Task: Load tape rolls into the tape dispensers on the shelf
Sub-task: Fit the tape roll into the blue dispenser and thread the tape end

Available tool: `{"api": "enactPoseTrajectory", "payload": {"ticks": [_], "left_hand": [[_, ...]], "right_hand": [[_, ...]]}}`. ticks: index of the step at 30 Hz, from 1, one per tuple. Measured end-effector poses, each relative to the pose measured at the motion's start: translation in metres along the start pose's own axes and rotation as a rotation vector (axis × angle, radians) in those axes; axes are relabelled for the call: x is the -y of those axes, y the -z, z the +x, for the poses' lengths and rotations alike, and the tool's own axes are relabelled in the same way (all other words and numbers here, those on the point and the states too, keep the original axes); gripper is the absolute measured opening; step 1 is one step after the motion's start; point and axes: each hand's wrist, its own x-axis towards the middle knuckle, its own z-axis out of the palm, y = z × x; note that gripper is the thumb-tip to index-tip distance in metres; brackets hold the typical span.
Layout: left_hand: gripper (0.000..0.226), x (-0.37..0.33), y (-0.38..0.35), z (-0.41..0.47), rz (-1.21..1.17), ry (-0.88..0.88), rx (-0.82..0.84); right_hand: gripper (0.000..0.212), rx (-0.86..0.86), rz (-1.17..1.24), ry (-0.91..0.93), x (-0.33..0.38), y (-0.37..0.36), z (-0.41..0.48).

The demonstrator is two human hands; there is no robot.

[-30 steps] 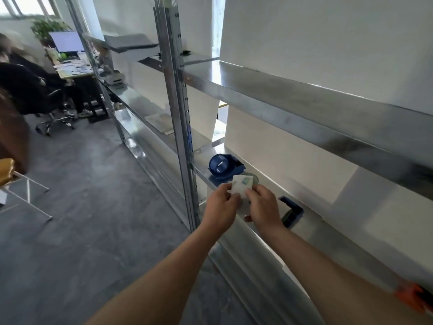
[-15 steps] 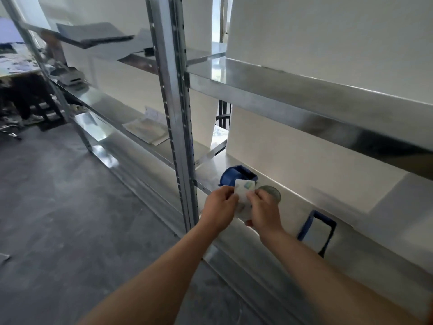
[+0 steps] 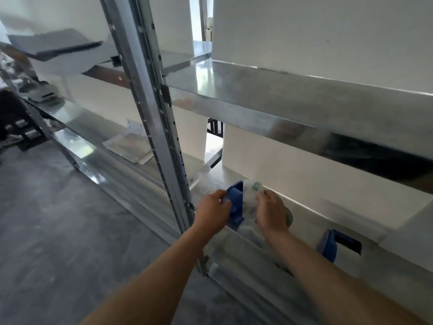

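Observation:
A blue tape dispenser (image 3: 235,202) stands on the lower metal shelf (image 3: 304,221). My left hand (image 3: 214,208) grips its left side. My right hand (image 3: 269,212) holds a clear tape roll with a white and green label (image 3: 251,193) pressed against the dispenser's right side. A second tape roll (image 3: 290,216) lies on the shelf behind my right hand, mostly hidden. Another blue dispenser (image 3: 337,245) stands further right on the same shelf.
A steel upright post (image 3: 150,102) rises just left of my hands. An upper shelf (image 3: 281,106) overhangs the lower one. Papers (image 3: 128,148) lie on the shelf section to the left. Grey floor (image 3: 58,231) spreads at lower left.
My view has swung right and closer to the shelf. My left hand left the tape roll and took hold of the blue dispenser; my right hand carried the roll up against it.

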Motion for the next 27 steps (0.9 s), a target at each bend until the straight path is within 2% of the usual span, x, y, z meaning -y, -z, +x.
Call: {"api": "enactPoseTrajectory", "payload": {"ticks": [4,8,15,20,23,27], "left_hand": [[0.047,0.014,0.001,0.022,0.09,0.069,0.039],[0.052,0.024,-0.004,0.038,0.108,0.13,0.136],[0.05,0.024,0.0,0.071,0.119,0.074,0.241],[0.045,0.026,0.007,0.093,0.089,0.037,0.368],[0.029,0.026,0.011,0.103,0.126,-0.025,0.438],[0.023,0.024,0.011,0.109,0.129,-0.071,0.506]], "right_hand": [[0.026,-0.044,-0.102,-0.008,0.001,0.005,0.018],[0.027,-0.057,-0.141,-0.006,-0.003,0.004,0.03],[0.025,-0.145,-0.125,-0.001,-0.004,-0.022,0.039],[0.02,-0.162,-0.372,0.054,-0.01,-0.04,0.042],[0.02,-0.26,-0.403,0.048,-0.01,-0.048,0.04],[0.023,-0.249,-0.409,-0.032,-0.012,-0.049,0.036]]}}
